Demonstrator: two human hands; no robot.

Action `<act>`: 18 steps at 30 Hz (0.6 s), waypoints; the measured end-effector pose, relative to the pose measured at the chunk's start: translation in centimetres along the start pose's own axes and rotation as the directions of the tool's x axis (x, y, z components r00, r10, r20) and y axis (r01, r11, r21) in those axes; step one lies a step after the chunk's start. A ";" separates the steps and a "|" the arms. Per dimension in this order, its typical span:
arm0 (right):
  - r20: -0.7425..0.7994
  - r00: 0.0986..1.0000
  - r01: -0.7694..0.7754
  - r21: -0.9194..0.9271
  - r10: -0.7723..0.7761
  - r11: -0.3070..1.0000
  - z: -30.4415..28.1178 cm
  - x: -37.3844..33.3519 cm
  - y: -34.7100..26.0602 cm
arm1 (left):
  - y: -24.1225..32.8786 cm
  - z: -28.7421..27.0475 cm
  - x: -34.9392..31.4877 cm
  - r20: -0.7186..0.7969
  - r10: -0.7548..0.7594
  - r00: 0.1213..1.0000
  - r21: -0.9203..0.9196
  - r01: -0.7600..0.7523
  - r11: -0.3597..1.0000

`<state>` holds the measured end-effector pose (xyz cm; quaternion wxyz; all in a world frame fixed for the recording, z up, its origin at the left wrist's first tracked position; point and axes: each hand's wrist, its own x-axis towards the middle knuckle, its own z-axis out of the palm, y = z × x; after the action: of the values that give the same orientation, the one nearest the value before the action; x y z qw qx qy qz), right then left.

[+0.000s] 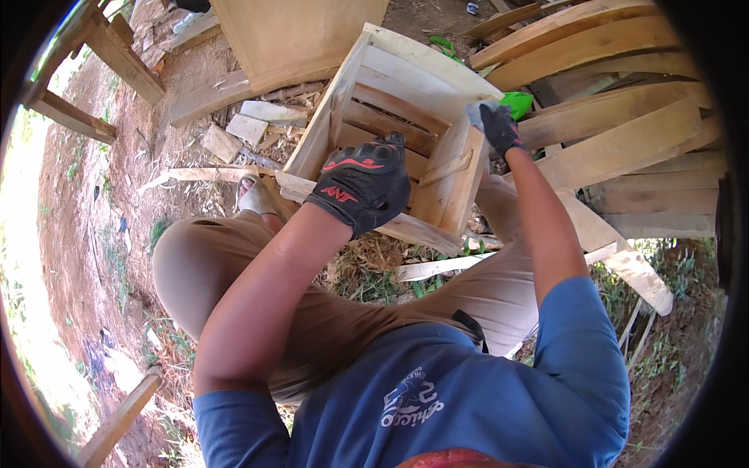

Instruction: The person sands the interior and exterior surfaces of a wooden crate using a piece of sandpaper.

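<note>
A wooden crate (382, 47), box-shaped with a slatted bottom, stands tilted between my knees. My left hand (363, 183), in a black glove with red trim, is closed in a fist over the crate's near-left rim. Its curled fingers hide whatever they may hold. At the far right corner of the crate is my right hand (500, 125), also gloved in black. Its fingers are closed on a small grey-blue sheet (475, 117), pressed against the rim there.
Curved wooden boards (601, 47) lie stacked at the right. A bright green plastic piece (516, 104) sits beside my right hand. A large wooden panel (292, 39) stands behind the crate. Wood offcuts (248, 127) lie on the dirt, and wooden legs (121, 58) rise at the far left.
</note>
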<state>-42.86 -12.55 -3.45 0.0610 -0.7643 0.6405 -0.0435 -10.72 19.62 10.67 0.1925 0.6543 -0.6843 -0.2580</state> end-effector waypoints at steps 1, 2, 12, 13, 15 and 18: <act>-0.017 1.000 0.000 -0.024 0.000 1.000 0.4 1.3 1.2 | 0.2 -0.1 -0.1 0.003 0.003 1.000 0.002 -0.003 1.000; -0.033 0.999 -0.016 -0.013 0.016 1.000 0.5 2.0 1.4 | 0.3 -0.4 -0.3 0.003 -0.002 1.000 0.010 0.002 1.000; -0.008 1.000 0.022 -0.053 -0.023 0.998 0.3 -0.2 -0.3 | -0.2 -1.3 0.6 0.106 -0.042 0.993 0.051 0.037 0.998; 0.029 0.999 0.024 -0.031 -0.023 0.999 0.1 -1.1 -0.8 | 0.0 -1.6 0.7 0.124 -0.061 0.990 0.071 0.052 0.996; 0.088 0.995 0.048 -0.075 -0.042 0.996 -0.6 -2.2 -0.6 | 0.2 -1.6 0.8 0.114 -0.052 0.992 0.070 0.044 0.997; 0.280 0.960 0.015 -0.006 -0.013 1.000 -2.3 -5.2 -1.9 | -0.3 -1.4 0.3 0.064 -0.019 0.998 0.047 0.016 0.999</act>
<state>-42.26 -7.15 -0.82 0.1475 -0.7675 0.6202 0.0674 -9.71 19.15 11.57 0.1531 0.6559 -0.6902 -0.2646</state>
